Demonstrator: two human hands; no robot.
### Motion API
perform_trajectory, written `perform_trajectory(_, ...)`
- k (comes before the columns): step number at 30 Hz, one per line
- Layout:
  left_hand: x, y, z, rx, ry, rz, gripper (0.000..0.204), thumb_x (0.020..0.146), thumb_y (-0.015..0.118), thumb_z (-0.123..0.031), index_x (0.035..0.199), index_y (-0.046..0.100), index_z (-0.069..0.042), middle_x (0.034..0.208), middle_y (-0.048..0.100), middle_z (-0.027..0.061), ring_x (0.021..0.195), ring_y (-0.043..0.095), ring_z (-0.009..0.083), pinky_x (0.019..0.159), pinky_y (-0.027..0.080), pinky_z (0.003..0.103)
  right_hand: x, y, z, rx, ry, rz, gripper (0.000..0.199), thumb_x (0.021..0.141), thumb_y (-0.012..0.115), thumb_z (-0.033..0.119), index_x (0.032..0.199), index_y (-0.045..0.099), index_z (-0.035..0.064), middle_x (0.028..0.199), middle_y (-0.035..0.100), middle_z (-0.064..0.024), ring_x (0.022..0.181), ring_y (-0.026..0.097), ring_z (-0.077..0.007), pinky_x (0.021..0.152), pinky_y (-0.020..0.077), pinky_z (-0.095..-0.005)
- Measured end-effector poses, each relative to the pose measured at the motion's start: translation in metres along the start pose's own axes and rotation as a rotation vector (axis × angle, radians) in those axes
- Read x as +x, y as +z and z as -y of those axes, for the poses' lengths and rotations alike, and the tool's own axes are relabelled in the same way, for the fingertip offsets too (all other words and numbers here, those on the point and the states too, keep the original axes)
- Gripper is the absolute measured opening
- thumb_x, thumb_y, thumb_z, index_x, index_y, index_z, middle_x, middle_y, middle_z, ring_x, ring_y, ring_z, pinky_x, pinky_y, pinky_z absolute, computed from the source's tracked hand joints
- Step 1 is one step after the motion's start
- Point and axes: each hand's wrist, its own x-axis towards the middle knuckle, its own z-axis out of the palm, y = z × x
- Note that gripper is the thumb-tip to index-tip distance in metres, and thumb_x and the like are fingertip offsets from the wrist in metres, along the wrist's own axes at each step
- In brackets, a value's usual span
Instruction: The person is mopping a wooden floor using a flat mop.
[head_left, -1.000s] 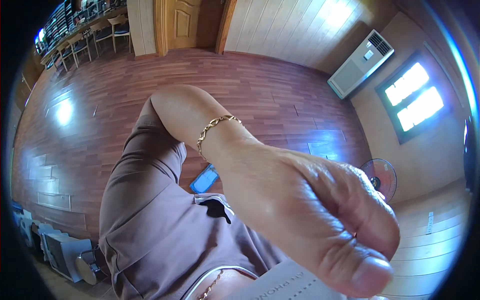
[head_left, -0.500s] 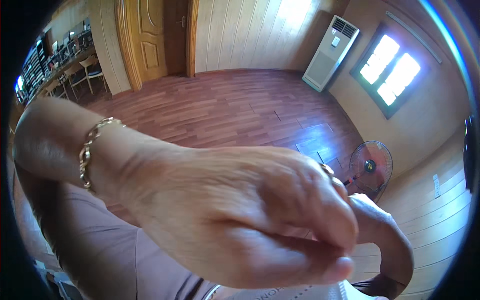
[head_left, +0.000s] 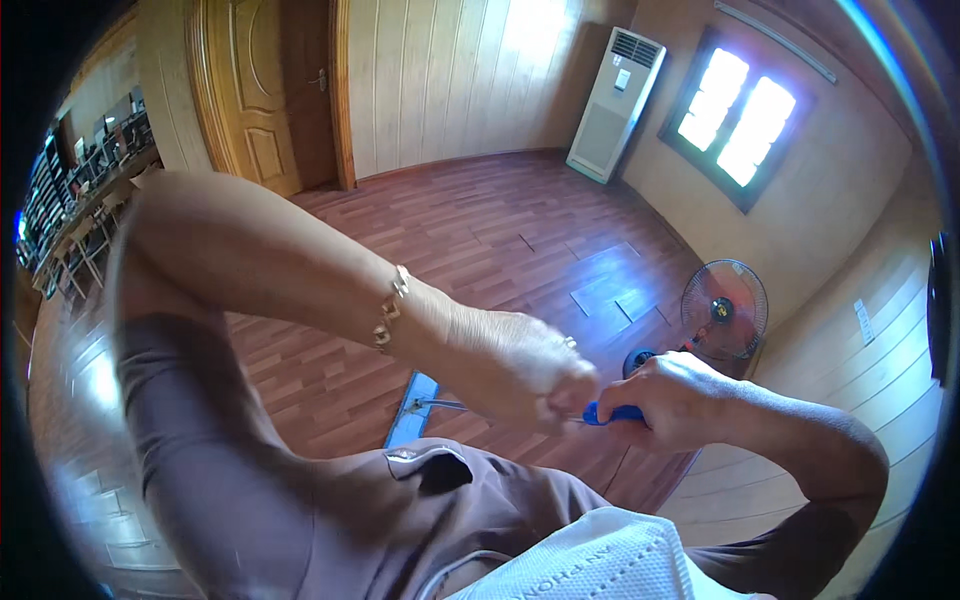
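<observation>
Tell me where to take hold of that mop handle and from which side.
Grip the blue grip section at the pole's upper end, coming from the right, as the right hand does. The thin metal pole slants down-left to the flat mop head; the left hand covers its middle.

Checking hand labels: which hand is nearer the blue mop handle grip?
Right. The right hand is closed around the blue handle grip; the left hand sits just beside its end, on the thin metal shaft; contact with the blue grip unclear.
</observation>
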Motion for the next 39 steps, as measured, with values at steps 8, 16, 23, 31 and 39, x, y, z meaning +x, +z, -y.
perform_trajectory(8,0.108,0.141,0.161,0.299,0.155,-0.056,0.057,0.071,0.076,-0.041,0.118,0.057,-0.016,0.108,0.063,0.0111,0.107,0.058,0.0311,0.084,0.047,0.047,-0.021,0.043,0.014,0.034,-0.06,-0.592,0.012,0.081,0.067,0.02,0.083,0.065,0.0078,0.068,0.064,-0.01,0.06,0.063,-0.0289,0.053,0.0503,-0.0375)
perform_trajectory(16,0.203,0.264,0.224,-0.754,0.039,-0.315,0.043,0.081,0.076,-0.038,0.062,0.051,-0.007,0.058,0.039,-0.005,0.059,0.037,0.0066,0.053,0.031,0.033,-0.021,0.09,-0.004,0.343,0.225,-1.388,0.015,0.084,0.057,0.006,0.074,0.063,-0.0029,0.064,0.064,-0.0096,0.053,0.061,-0.0169,0.053,0.0466,-0.0275)
perform_trajectory(23,0.202,0.29,0.193,-0.495,-0.136,-0.531,0.028,0.077,0.072,-0.034,0.067,0.064,-0.008,0.066,0.059,0.0174,0.059,0.056,0.0257,0.058,0.044,0.041,-0.033,0.109,-0.011,0.443,0.025,-1.492,0.018,0.075,0.06,0.015,0.069,0.065,-0.0019,0.056,0.062,-0.0088,0.049,0.058,-0.0196,0.051,0.0429,-0.0289)
perform_trajectory(31,0.164,0.332,0.17,-0.315,-0.252,-0.751,0.027,0.068,0.072,-0.033,0.065,0.062,-0.008,0.069,0.062,0.0141,0.067,0.061,0.0368,0.06,0.047,0.048,-0.036,0.121,-0.022,0.51,-0.334,-1.367,0.036,0.089,0.057,0.028,0.071,0.065,-0.0025,0.059,0.063,-0.01,0.048,0.055,-0.0201,0.046,0.0394,-0.0306)
perform_trajectory(39,0.088,0.344,0.139,-0.359,-0.709,-1.076,0.021,0.065,0.068,-0.028,0.064,0.063,-0.007,0.067,0.061,0.0154,0.067,0.06,0.0385,0.059,0.047,0.049,0.033,0.091,-0.037,0.876,-0.943,-0.944,0.038,0.095,0.052,0.031,0.075,0.061,-0.0005,0.06,0.062,-0.0116,0.051,0.058,-0.0205,0.048,0.0416,-0.0311)
